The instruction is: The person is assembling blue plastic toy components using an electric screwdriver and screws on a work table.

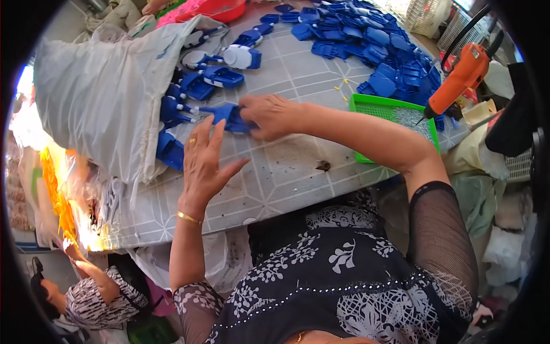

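My right hand (269, 117) reaches across the table with its fingers closed round the wide end of a blue plastic scoop-shaped piece (226, 116). The narrow end of that piece points left. My left hand (201, 157) is just below it, fingers stretched and thumb apart; its fingertips are close to the narrow end, and I cannot tell whether they touch. Several similar blue pieces, such as a tray-like one (223, 76), lie left of and beyond my hands, some with white parts like a rounded white one (240, 57). They lie at the mouth of a white sack (109, 97).
A big heap of blue plastic pieces (375, 43) covers the far right. Nearer stands a green tray (366, 102) of small metal bits, with an orange power screwdriver (461, 80) hanging over it. A red basin (220, 10) is at the back. Another person (97, 298) sits lower left.
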`<state>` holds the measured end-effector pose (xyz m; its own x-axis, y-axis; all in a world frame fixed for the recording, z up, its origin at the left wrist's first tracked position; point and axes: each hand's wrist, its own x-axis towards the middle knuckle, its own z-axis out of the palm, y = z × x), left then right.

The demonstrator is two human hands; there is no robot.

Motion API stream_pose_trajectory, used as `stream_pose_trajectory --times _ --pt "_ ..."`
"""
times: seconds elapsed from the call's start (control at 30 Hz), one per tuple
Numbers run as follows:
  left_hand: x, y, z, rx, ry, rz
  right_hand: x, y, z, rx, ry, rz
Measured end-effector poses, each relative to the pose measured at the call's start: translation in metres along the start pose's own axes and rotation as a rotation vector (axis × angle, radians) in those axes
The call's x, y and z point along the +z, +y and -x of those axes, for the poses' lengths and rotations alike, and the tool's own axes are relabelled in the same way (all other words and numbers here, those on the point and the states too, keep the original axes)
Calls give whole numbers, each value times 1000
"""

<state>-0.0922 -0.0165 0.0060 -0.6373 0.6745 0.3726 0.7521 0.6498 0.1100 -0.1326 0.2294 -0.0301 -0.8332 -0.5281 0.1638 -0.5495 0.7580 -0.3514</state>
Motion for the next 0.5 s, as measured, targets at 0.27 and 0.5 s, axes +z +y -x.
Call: stream_pose_trajectory --times 0.27,0.5 --pt "53 22 -40 140 -30 136 -66 33 70 340 -48 -264" --pt "59 70 -62 122 -102 282 -57 174 40 795 226 297"
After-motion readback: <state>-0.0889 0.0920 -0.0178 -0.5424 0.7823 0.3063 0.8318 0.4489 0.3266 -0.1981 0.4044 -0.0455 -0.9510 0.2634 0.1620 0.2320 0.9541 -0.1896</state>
